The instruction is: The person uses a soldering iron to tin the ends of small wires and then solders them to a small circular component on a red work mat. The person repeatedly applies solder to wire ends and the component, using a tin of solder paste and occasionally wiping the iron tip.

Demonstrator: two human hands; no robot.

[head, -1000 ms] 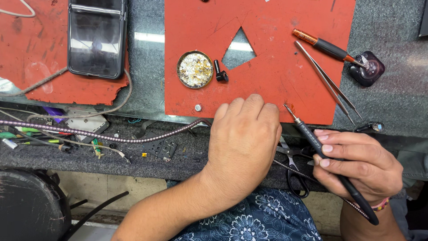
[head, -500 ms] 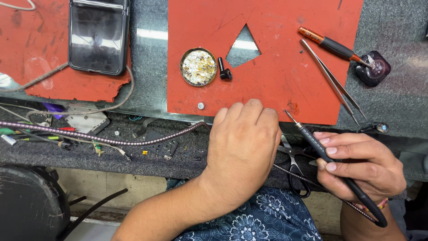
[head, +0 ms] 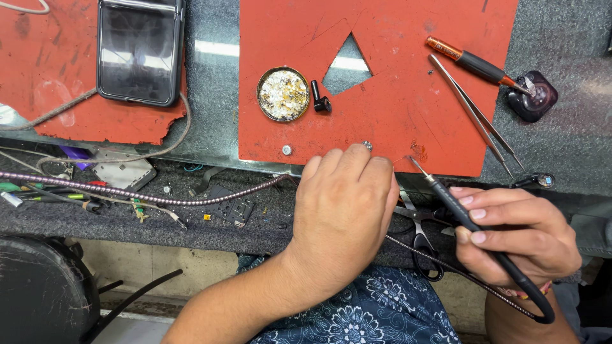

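The right hand (head: 516, 239) is closed round a black soldering iron (head: 475, 229), held like a pen, thumb and fingers pinching the shaft; its fine tip points up and left and ends at the lower edge of the red mat (head: 408, 95), just right of the left hand's knuckles; the iron's cord runs down past the wrist. The left hand (head: 344, 210) lies palm down with fingers curled under, its fingertips at the mat's lower edge; whether it grips anything beneath I cannot tell. A small silvery screw (head: 368, 146) sits on the mat touching the tip of the left hand's middle finger; another round stud (head: 287, 150) lies on the mat to the left of it. Scissors (head: 417, 236) rest below the mat, between the two hands, partly hidden. Near the mat's middle stands a round tin (head: 283, 94) of pale flaky matter, with a black earbud (head: 319, 99) just beside it on the right; right of that is a triangular hole in the mat. On the mat's right part lie tweezers (head: 472, 111) and an orange-tipped screwdriver (head: 475, 62), whose point reaches a small dark pot (head: 533, 97) just off the mat's right edge. Well left of the mat a phone (head: 138, 50) lies face up; below it a braided cable (head: 127, 191) runs across the dark ledge.
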